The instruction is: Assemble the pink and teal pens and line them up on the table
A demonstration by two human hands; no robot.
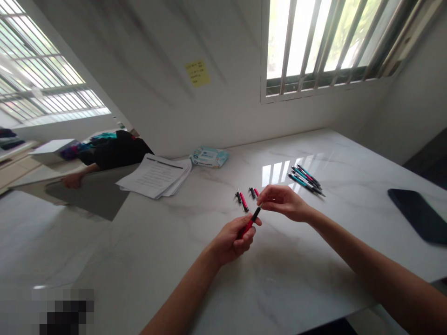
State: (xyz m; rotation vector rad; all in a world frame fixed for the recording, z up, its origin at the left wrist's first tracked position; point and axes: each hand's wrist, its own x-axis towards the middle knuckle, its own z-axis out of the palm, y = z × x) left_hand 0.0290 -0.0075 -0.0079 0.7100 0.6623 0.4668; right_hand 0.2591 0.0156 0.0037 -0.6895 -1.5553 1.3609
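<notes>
1. Red-and-black pen (pixel 249 225) lies gripped in the left hand (pixel 231 242), whose curled fingers close around the barrel and hide its lower end.
2. Fingertips (pixel 261 197) of the right hand (pixel 283 203) form a narrow pinch at the pen's upper end; contact is hard to make out.
3. Just beyond the grip lie two more pens (pixel 243 202), one partly hidden behind those fingertips.
4. Right of the grip: a cluster of teal and red pens (pixel 305 180), then a dark phone (pixel 417 216), cut off by the frame's shadowy edge.
5. Beyond and left: stacked printed papers (pixel 153 176) and a blue-and-white soft packet (pixel 209 157), contents unseen.
6. Far left, another person's hand (pixel 72 180) rests near the table's edge; pixelation blurs the lower-left corner.
</notes>
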